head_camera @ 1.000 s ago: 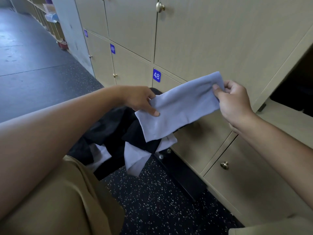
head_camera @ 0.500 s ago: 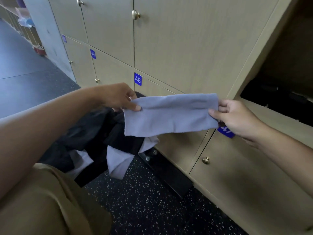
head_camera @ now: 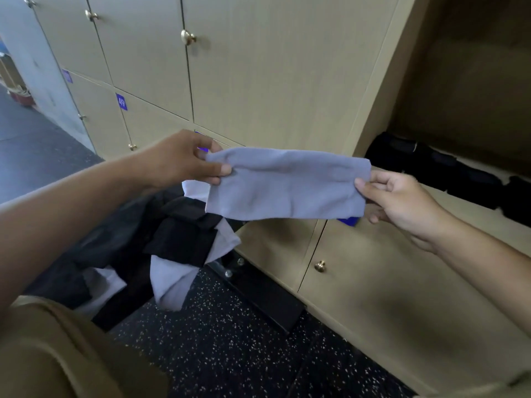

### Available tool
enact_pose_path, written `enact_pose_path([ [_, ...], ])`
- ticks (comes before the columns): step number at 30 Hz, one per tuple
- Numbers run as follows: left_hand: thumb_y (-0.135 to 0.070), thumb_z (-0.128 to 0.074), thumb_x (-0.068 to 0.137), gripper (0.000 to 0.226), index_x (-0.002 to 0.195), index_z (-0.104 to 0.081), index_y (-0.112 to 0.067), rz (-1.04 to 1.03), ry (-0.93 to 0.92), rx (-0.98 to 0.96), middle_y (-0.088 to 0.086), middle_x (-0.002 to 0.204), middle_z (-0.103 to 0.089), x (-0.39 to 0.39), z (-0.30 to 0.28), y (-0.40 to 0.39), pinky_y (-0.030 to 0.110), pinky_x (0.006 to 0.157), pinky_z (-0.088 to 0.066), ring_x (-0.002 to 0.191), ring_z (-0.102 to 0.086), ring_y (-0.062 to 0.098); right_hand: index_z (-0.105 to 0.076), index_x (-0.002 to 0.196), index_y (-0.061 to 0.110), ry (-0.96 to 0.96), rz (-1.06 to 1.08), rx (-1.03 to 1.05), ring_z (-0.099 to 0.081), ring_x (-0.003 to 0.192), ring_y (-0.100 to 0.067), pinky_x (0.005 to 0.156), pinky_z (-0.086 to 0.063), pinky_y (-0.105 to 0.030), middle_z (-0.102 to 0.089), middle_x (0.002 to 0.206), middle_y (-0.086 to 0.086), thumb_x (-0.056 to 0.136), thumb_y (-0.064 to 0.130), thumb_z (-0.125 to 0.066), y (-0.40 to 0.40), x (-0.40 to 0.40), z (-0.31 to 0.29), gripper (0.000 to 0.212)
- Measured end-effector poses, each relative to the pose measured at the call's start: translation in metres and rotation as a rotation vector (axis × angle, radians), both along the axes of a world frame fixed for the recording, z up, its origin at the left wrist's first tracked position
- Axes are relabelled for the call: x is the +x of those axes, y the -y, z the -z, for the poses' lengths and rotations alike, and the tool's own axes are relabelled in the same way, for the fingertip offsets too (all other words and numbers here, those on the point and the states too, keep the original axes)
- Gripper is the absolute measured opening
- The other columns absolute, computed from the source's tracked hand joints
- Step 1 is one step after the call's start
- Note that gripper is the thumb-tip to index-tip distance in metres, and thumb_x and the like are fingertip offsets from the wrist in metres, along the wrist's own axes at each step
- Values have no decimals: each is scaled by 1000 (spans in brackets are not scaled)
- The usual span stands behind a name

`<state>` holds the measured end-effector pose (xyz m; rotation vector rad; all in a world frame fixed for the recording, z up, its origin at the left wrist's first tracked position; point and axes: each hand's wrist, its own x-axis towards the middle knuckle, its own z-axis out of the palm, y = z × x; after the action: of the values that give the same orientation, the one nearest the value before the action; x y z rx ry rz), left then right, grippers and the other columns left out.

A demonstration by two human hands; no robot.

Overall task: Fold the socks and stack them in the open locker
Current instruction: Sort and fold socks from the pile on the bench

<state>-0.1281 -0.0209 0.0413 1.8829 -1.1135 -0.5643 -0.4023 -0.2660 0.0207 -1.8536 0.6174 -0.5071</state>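
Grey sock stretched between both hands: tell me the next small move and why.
Probably bring the left hand across to the right hand, folding the grey sock in half. It is held flat by both ends, unfolded, while dark folded socks already lie in the open locker.

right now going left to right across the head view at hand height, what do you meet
left hand → grey sock stretched between both hands → right hand → dark folded socks on the open locker shelf
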Motion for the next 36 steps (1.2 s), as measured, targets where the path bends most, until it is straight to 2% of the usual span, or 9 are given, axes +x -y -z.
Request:
enact_pose_path([
  [2, -65, -87, 58, 66, 94, -74, -12, 18, -21, -29, 21, 94, -77, -4, 0, 0, 44, 101, -52, 86, -74, 21, -69, 113, 11, 36, 22, 30, -68, 81, -17, 55, -54, -20, -78, 102, -9, 104, 24, -56, -1, -1, -1, 20],
  [6, -33, -78, 77, 39, 96, -68, 0, 42, -29, -155, 26, 95, -73, -12, -5, 1, 28, 80, -56, 81, -69, 20, -65, 118, 9, 109, 58, 51, -65, 76, -18, 56, -53, -21, -76, 104, -12, 104, 20, -54, -1, -1, -2, 20],
  [11, -31, -76, 84, 28, 96, -73, -6, 145, -47, -218, 22, 100, -75, -21, -17, -7, 33, 90, -58, 93, -71, 28, -64, 113, 12, 224, 59, 115, -69, 92, -11, 78, -60, -23, -74, 100, 0, 107, 24, -48, -1, 1, -6, 21],
  [17, -15, -71, 86, 17, 98, -74, -4, 290, 20, -176, 14, 99, -77, -46, -27, -2, 25, 87, -57, 93, -73, 27, -60, 117, 8, 328, -20, 127, -67, 91, -10, 87, -59, -30, -69, 99, -1, 110, 26, -37, -9, 3, -15, 30],
  [24, -14, -76, 86, 14, 98, -72, -10, 305, 75, -192, 9, 98, -75, -72, -20, 22, 47, 92, -55, 96, -70, 37, -61, 110, 14, 269, -199, 139, -62, 101, -19, 80, -56, -26, -68, 101, -5, 109, 19, -39, -29, 8, -18, 23],
  [27, -7, -78, 85, 13, 94, -69, -10, 269, 59, -240, 5, 84, -71, -82, -19, 36, 38, 81, -55, 80, -66, 25, -60, 115, 10, 261, -237, 195, -65, 104, -19, 80, -57, -27, -71, 111, -6, 108, 19, -42, -38, 12, -19, 22],
  [30, -9, -80, 85, 13, 93, -70, -9, 262, 69, -275, 9, 83, -71, -92, -21, 48, 29, 78, -54, 79, -66, 18, -60, 116, 9, 249, -269, 254, -67, 100, -17, 78, -57, -26, -71, 117, -7, 106, 20, -45, -42, 14, -19, 20],
  [33, -15, -81, 86, 14, 94, -71, -12, 260, 106, -274, -6, 87, -75, -101, -22, 57, 23, 78, -56, 83, -71, 15, -59, 115, 11, 219, -309, 284, -69, 92, -10, 75, -56, -23, -71, 102, 0, 102, 20, -51, -43, 12, -20, 18],
  [36, -22, -81, 86, 15, 95, -70, -17, 257, 150, -273, -5, 108, -72, -105, -19, 66, 32, 89, -58, 102, -68, 13, -59, 124, 10, 215, -288, 313, -69, 96, -15, 79, -58, -27, -71, 111, -8, 104, 21, -50, -42, 10, -21, 25],
])
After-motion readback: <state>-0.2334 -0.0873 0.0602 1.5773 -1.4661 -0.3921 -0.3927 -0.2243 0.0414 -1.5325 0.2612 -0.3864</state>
